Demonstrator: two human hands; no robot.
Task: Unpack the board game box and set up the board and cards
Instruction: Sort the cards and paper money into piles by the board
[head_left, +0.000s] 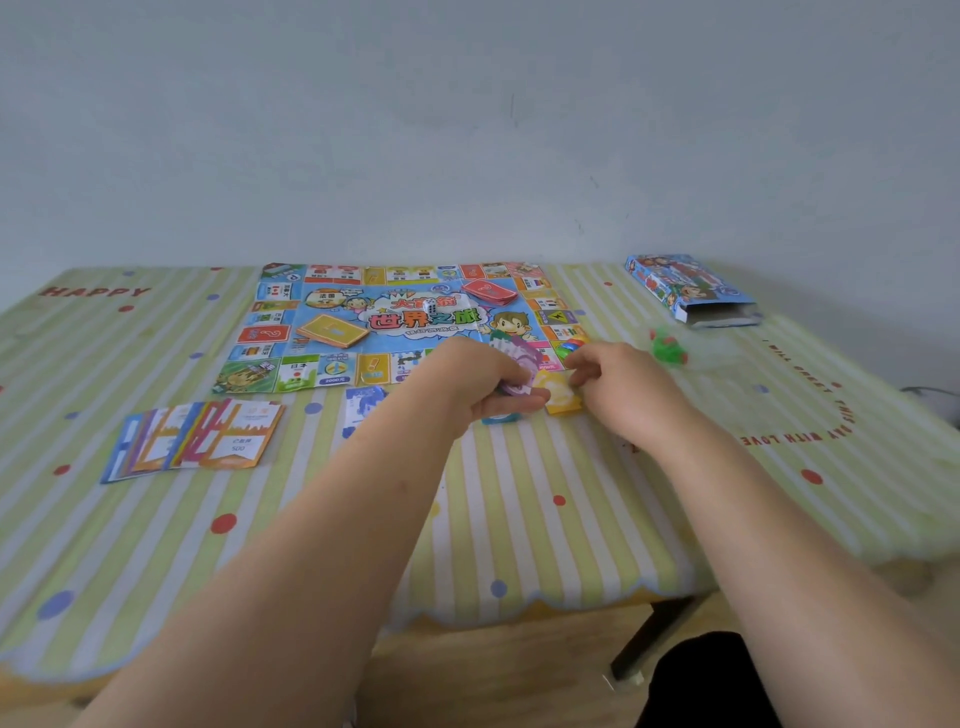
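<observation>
On the striped bench (519, 493), your left grip (483, 376) clasps purple notes (514, 358); your right grip (613, 374) pinches a yellow note (558, 397).

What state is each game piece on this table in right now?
Board: unfolded flat.
Box: lying down, end open.
Red cards: stacked on board.
Yellow cards: stacked on board.
Die: resting mid-board.
Property cards: fanned on tablecloth.
Left hand: gripping purple notes.
Right hand: pinching yellow note.

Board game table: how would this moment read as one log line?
board unfolded | left hand holds purple notes | right hand on yellow notes | box open, far right
</observation>
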